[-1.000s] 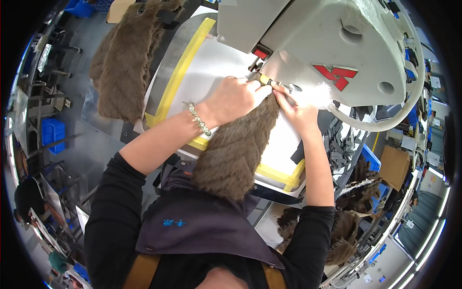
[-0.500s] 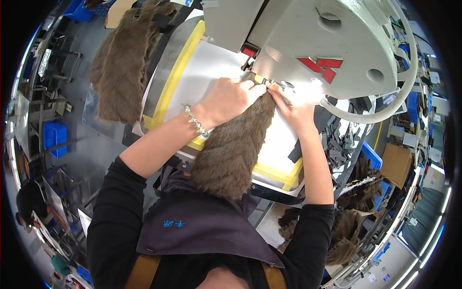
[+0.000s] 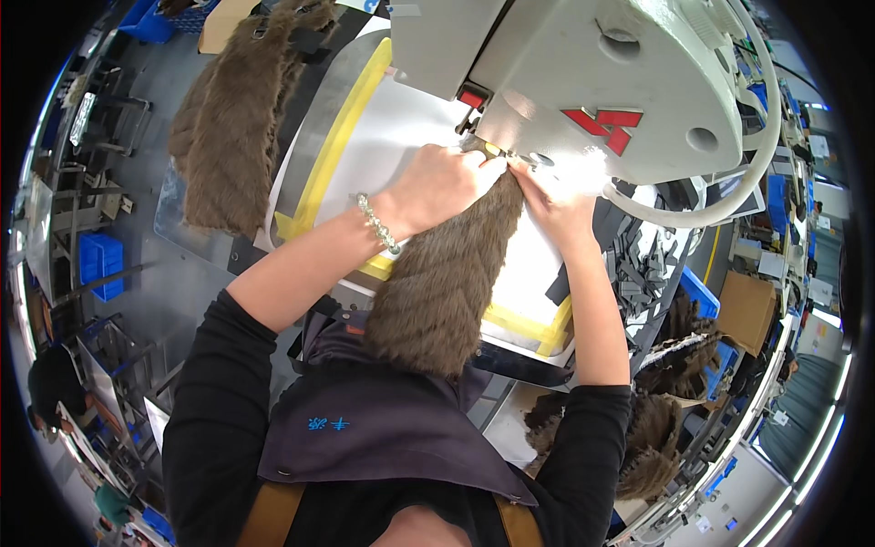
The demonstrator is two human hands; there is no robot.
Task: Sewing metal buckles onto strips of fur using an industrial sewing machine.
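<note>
A long strip of brown fur [image 3: 447,273] runs from under the head of a grey-white sewing machine [image 3: 629,100] down toward my apron. Its far end lies between my hands, close to the machine's lit needle area. My left hand [image 3: 442,182], with a beaded bracelet above the wrist, pinches the fur's left edge, fingers bent. From the right, my right hand [image 3: 558,205] pinches the same end, thumb and forefinger near my left fingertips. A bit of yellow [image 3: 492,149] shows just beyond the fingers. The needle itself is hidden by the machine head.
More brown fur strips [image 3: 232,128] lie at the left of the machine table, its white top edged with yellow tape [image 3: 342,128]. Dark cut strips [image 3: 638,264] are heaped at right. Fur pieces [image 3: 652,438] and a cardboard box [image 3: 747,310] stand lower right. A white hose [image 3: 720,217] loops beside the machine.
The fur's near end sits very slightly farther right, and the yellow bit shows less beyond my fingers. Both hands keep nearly the same pinch. The whole view has shifted a little.
</note>
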